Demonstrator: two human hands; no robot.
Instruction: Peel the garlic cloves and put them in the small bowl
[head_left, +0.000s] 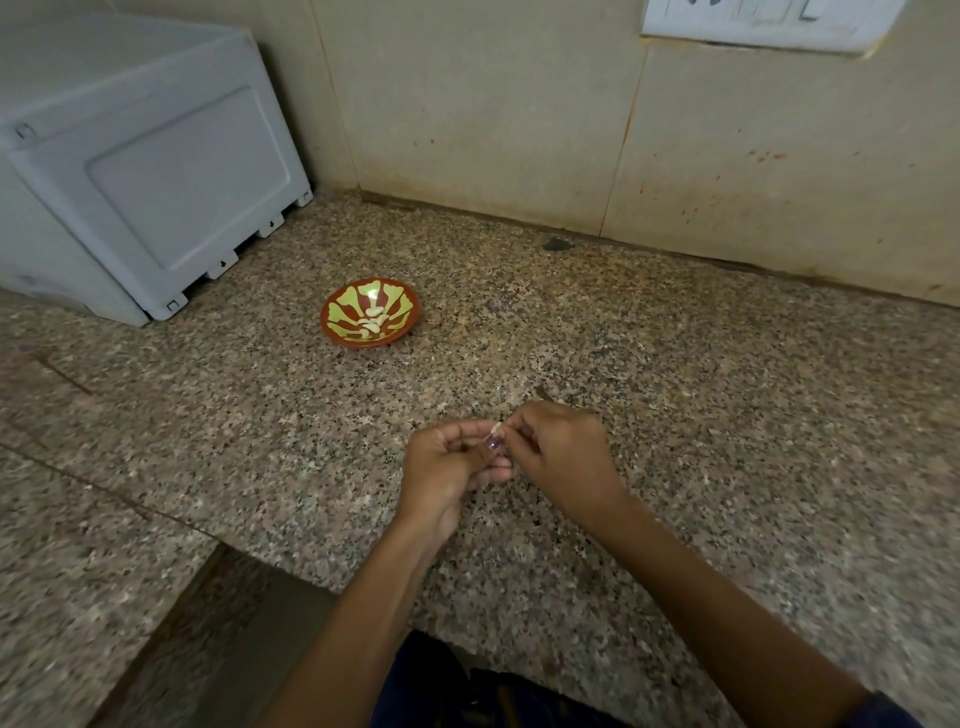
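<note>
A small red bowl (332, 318) with a yellow-green pattern sits on the granite counter, left of centre, and several peeled garlic cloves (375, 318) lie inside it. Nearer to me, both hands meet above the counter. My left hand (447, 467) holds a garlic clove (496, 429) between thumb and fingers. My right hand (558, 452) pinches the tip of that same clove from the right. Most of the clove is hidden by my fingers. A thin dark object (545, 393) pokes out from behind my right hand; I cannot tell what it is.
A pale grey plastic box (145, 171) stands at the back left against the tiled wall (493, 114). A white switch plate (769, 21) is on the wall at top right. The counter's front edge steps inward at lower left (270, 561).
</note>
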